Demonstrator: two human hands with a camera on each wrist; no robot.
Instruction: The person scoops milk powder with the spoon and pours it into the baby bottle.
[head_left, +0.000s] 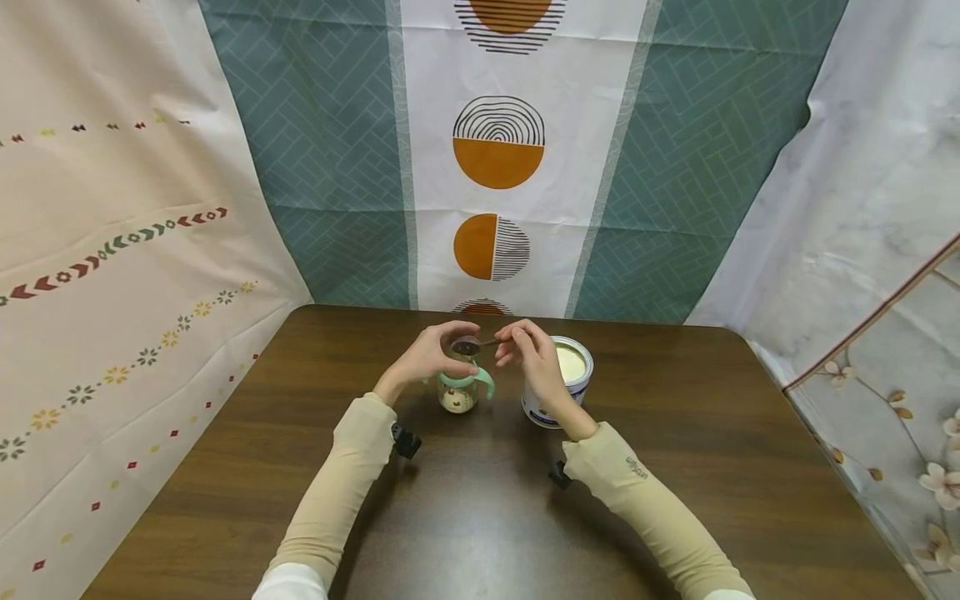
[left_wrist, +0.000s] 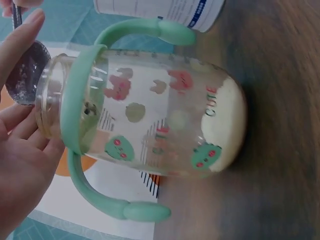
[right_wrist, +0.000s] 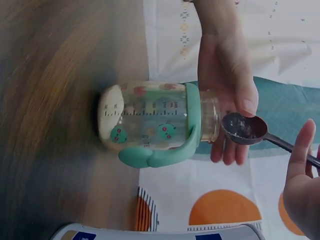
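Bottle [head_left: 457,397]: it stands up straight on the brown table [head_left: 480,517], with no top on. Pale powder [left_wrist: 226,127] sits at the bottom.
Right hand [head_left: 531,354]: its fingers pinch the thin end of a dark spoon [right_wrist: 245,129].
Spoon bowl: it is right at the bottle's mouth, with white bits on it.
Left hand [head_left: 427,354]: its fingers are spread out behind the bottle's neck, and its thumb is just beside the spoon bowl. I cannot tell if it presses on the neck.
Can [head_left: 581,393]: it stands near the bottle, behind the right hand, with no lid and pale powder inside.
Spill: the mouth looks not much wider than the spoon bowl, so a crooked tip could drop powder on the table.
Tip-over: the bottle could fall if the spoon bumps its neck or a finger catches one of the green handles [left_wrist: 147,211].
Bumped can: the right hand could knock it by pulling back too fast.
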